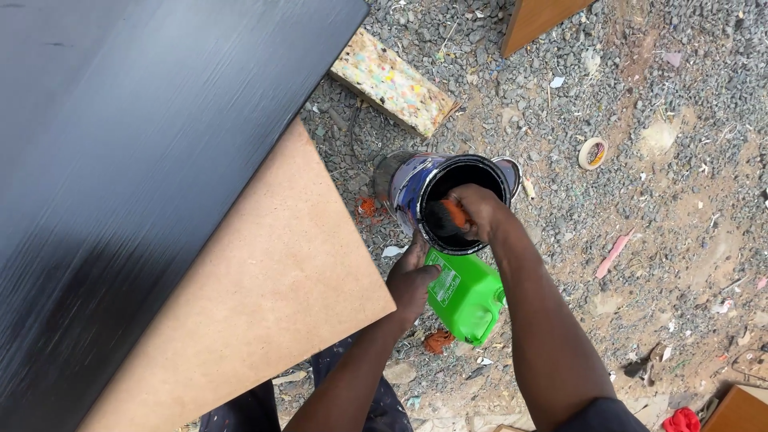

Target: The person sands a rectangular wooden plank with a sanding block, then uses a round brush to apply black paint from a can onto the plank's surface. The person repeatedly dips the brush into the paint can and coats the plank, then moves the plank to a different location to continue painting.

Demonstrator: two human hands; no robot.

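Paint can stands on the gravel just beside the corner of the brown board, full of black paint. My right hand is closed around the orange handle of a brush, its bristles down inside the can. My left hand grips the can's near rim. Touching the can's near side lies a green jug
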